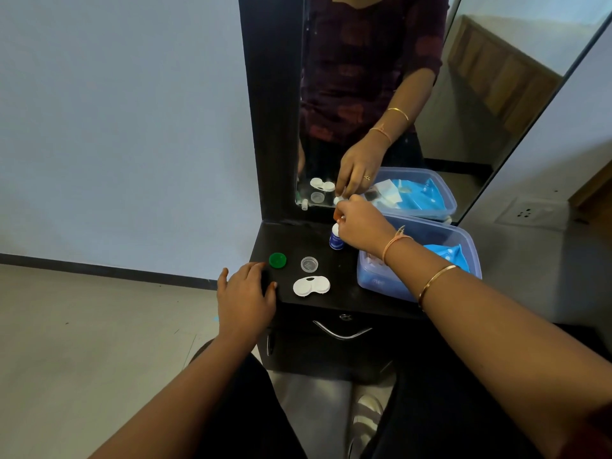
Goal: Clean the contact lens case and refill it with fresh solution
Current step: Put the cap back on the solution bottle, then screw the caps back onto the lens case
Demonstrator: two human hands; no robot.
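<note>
On dresser (344,271) | tub (374,283) holds blue pouch (452,256) | right hand (362,226) pinches bottle (336,240)

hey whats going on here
A person is at a black dresser. Their right hand pinches the top of a small blue solution bottle standing near the mirror. The left hand rests on the dresser's left edge beside a green cap. The white contact lens case lies untouched.

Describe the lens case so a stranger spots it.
Find the black dresser top under the mirror. Near its front edge lies the lens case. It alone is white with two joined rounds; the green cap and clear cup behind are single.
</note>
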